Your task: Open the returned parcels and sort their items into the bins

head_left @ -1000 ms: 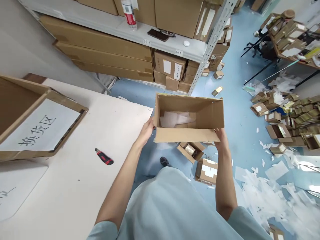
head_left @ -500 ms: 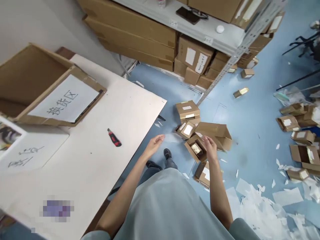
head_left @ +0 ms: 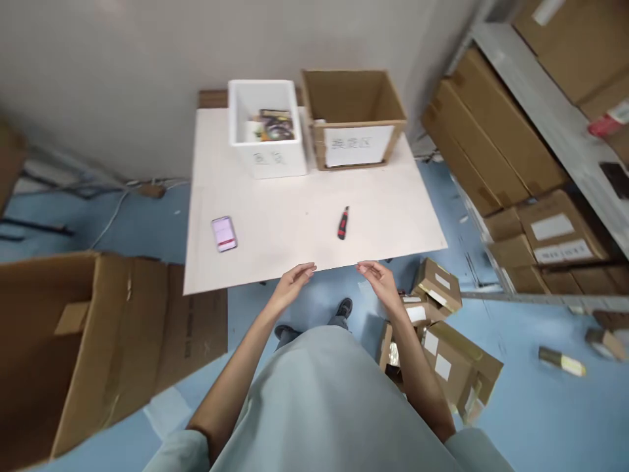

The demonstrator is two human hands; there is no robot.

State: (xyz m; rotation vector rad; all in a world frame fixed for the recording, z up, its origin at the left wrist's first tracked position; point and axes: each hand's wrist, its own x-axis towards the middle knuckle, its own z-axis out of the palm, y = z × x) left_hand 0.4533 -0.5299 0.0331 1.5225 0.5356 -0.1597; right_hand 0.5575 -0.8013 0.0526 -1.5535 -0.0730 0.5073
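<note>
My left hand (head_left: 293, 286) hovers just off the front edge of the white table (head_left: 275, 242), fingers stretched inward and holding nothing I can make out. Across from it, my right hand (head_left: 379, 283) is held the same way, also seemingly with nothing in it. A red and black box cutter (head_left: 343, 223) lies on the tabletop, beyond the gap between my hands. To the left on the table rests a phone (head_left: 224, 234) with a lit screen.
At the table's back stand a white bin (head_left: 275, 160) holding small packets and a labelled cardboard box (head_left: 356, 145). A large open carton (head_left: 122, 328) is on the left. Opened boxes (head_left: 449, 360) lie on the floor at right, below a loaded shelf (head_left: 545, 72).
My view has swung left to face the table. My hands have come closer together, now in front of its edge. The box cutter still lies on the table.
</note>
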